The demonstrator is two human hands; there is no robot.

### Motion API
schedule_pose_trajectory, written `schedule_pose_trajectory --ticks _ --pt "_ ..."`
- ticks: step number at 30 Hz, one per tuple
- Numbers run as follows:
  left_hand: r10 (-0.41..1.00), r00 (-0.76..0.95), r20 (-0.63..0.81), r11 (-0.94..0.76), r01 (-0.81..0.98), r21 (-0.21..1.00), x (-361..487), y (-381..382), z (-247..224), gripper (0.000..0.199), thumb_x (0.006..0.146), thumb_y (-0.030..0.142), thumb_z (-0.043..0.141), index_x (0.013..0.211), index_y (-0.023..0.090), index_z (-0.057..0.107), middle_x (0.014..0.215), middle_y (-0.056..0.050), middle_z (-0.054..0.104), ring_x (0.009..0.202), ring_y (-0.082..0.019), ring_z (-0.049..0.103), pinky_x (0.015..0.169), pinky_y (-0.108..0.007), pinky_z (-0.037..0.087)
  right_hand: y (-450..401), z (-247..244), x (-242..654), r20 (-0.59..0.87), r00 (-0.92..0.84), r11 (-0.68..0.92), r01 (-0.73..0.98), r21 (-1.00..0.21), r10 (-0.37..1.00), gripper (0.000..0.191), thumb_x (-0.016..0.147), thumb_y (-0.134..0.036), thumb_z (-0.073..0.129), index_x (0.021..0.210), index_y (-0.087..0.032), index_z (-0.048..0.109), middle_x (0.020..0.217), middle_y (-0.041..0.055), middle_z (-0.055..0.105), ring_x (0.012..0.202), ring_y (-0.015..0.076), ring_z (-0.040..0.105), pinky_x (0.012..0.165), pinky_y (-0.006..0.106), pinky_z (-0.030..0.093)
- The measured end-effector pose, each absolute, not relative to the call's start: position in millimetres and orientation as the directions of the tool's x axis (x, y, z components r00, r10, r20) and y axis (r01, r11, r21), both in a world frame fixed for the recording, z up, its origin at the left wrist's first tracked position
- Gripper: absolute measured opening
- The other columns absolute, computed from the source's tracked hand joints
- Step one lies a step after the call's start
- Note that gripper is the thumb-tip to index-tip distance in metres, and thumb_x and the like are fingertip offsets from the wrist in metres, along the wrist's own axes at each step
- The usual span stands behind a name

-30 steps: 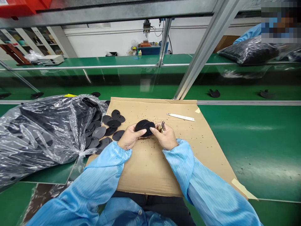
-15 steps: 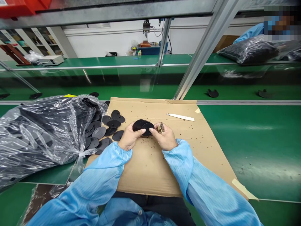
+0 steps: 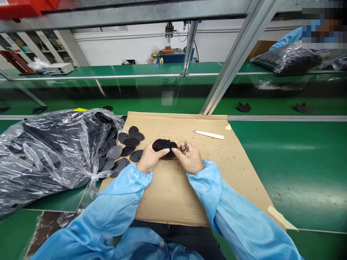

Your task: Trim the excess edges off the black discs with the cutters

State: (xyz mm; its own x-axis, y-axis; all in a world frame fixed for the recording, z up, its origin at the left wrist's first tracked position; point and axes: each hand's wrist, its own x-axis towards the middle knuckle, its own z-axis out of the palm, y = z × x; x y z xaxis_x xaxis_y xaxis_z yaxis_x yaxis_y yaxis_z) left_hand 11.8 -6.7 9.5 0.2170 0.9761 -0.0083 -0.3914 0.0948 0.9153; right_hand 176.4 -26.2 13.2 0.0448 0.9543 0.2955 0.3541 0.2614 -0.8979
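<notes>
Two bare hands in blue sleeves [image 3: 119, 195] are seen from above, held close together over a sheet of brown cardboard [image 3: 173, 196], which is laid on a green table [image 3: 298, 159]. Between them, above the middle of the cardboard, a fanned stack of black discs [image 3: 160, 144] is held. The stack's left side is grasped in the closed grip of the left hand [image 3: 148, 157], with the thumb laid on top. By the right hand [image 3: 191, 159], the stack's right edge is pinched, and a small metal tool [image 3: 185, 146] is held in the same closed grip (its exact kind cannot be made out).

Dark specks are scattered over the cardboard, most thickly around the hands. To the left, loose black discs [image 3: 131, 142] are spread in overlapping groups beside a large clear plastic bag [image 3: 54, 151] filled with dark pieces. To the right, beyond the hands, a slim white strip [image 3: 209, 135] is laid flat. At upper right, another person's blue arm [image 3: 287, 39] is partly seen behind a dark, filled bag [image 3: 290, 57].
</notes>
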Motion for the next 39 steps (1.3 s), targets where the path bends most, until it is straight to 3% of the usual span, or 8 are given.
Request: schedule_pose_trajectory --ticks 6,13,19,23,28,39 --pt "0.987 0.162 0.021 0.029 -0.301 0.953 11.2 -6.8 4.6 0.043 0.062 0.025 0.082 0.101 0.014 0.065 0.103 -0.009 0.069 0.098 -0.024 0.063 0.092 -0.041 0.048 -26.3 11.6 177.1 0.293 0.054 0.255 0.362 -0.897 0.955 0.022 0.077 -0.038 0.065 0.077 -0.018 0.058 0.065 -0.0006 0.057 0.058 0.0122 0.051 0.056 0.025 0.043" --pt "0.96 0.277 0.047 0.042 -0.308 0.951 9.9 -8.8 8.3 0.039 0.068 0.026 0.078 0.103 0.013 0.066 0.105 -0.009 0.069 0.1 -0.023 0.063 0.095 -0.039 0.047 -26.0 11.6 178.1 0.287 0.051 0.252 0.356 -0.9 0.956 0.022 0.077 -0.038 0.065 0.077 -0.018 0.058 0.065 -0.0006 0.057 0.058 0.0123 0.052 0.057 0.025 0.043" --pt "0.963 0.269 -0.016 0.121 -0.379 0.918 11.1 -8.8 9.6 0.037 0.066 0.027 0.079 0.099 0.012 0.069 0.102 -0.01 0.07 0.098 -0.024 0.064 0.095 -0.04 0.046 -26.7 13.5 176.9 0.301 0.045 0.269 0.337 -0.902 0.952 0.022 0.078 -0.039 0.064 0.081 -0.017 0.059 0.069 0.001 0.06 0.061 0.0135 0.055 0.061 0.026 0.047" --pt "0.952 0.304 -0.042 0.18 -0.443 0.878 11.3 -8.9 11.8 0.034 0.064 0.024 0.081 0.094 0.011 0.069 0.096 -0.009 0.071 0.092 -0.022 0.064 0.092 -0.039 0.047 -27.6 16.6 176.0 0.283 -0.037 0.278 0.341 -0.898 0.958 0.028 0.079 -0.042 0.064 0.09 -0.017 0.062 0.075 0.0031 0.063 0.066 0.0155 0.057 0.064 0.029 0.048" --pt "0.947 0.32 -0.03 0.175 -0.434 0.884 10.9 -10.0 13.6 0.029 0.063 0.022 0.081 0.088 0.012 0.069 0.09 -0.006 0.07 0.086 -0.018 0.063 0.088 -0.035 0.048 -27.6 17.5 176.2 0.244 -0.072 0.255 0.305 -0.918 0.967 0.031 0.072 -0.042 0.07 0.089 -0.017 0.061 0.075 0.0028 0.064 0.067 0.0166 0.057 0.065 0.03 0.048" --pt "0.964 0.267 -0.003 0.072 -0.249 0.966 6.9 -9.8 10.3 0.029 0.06 0.026 0.083 0.081 0.013 0.068 0.078 -0.003 0.068 0.074 -0.014 0.059 0.073 -0.027 0.048 -28.6 21.7 175.6 0.172 -0.053 0.18 0.216 -0.96 0.984 0.028 0.063 -0.035 0.076 0.081 -0.017 0.065 0.076 0.004 0.066 0.071 0.0186 0.06 0.069 0.032 0.049"
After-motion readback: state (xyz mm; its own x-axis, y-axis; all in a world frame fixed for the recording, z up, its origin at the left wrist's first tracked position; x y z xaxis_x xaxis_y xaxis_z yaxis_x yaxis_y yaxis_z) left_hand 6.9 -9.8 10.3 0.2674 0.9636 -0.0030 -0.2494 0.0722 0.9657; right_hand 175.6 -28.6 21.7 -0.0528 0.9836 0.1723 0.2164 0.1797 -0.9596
